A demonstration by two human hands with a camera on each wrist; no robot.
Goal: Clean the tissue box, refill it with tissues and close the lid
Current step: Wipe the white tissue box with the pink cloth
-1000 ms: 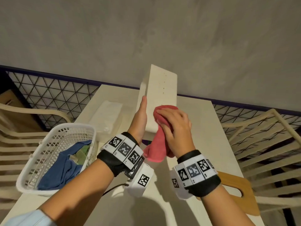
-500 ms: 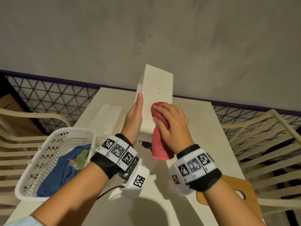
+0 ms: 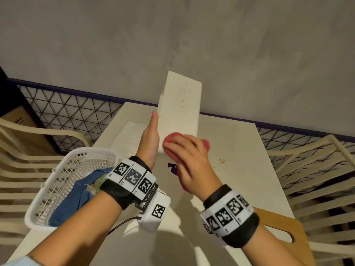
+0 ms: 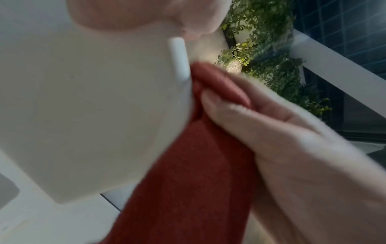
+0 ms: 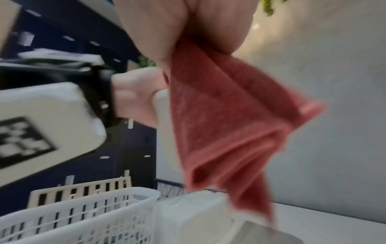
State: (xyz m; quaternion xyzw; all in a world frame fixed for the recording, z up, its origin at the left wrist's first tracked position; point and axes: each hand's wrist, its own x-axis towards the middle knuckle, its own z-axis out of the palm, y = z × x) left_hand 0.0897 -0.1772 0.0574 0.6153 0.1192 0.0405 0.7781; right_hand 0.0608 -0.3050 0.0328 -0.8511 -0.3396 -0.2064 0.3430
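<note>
The cream tissue box is held up on end above the table, with small yellow specks on the face turned to me. My left hand grips its left edge, thumb lying along the side. My right hand holds a red cloth and presses it on the lower part of that face. In the left wrist view the box fills the left and the red cloth hangs under the right hand. In the right wrist view the cloth dangles from the palm.
A white pack of tissues lies on the white table behind my left hand. A white basket with blue cloth stands front left. A wooden lid lies front right. Crumbs dot the table. Slatted chairs flank both sides.
My right hand has slid the red cloth down and left on the box's face, toward its lower end. The left hand keeps the box up in much the same place.
</note>
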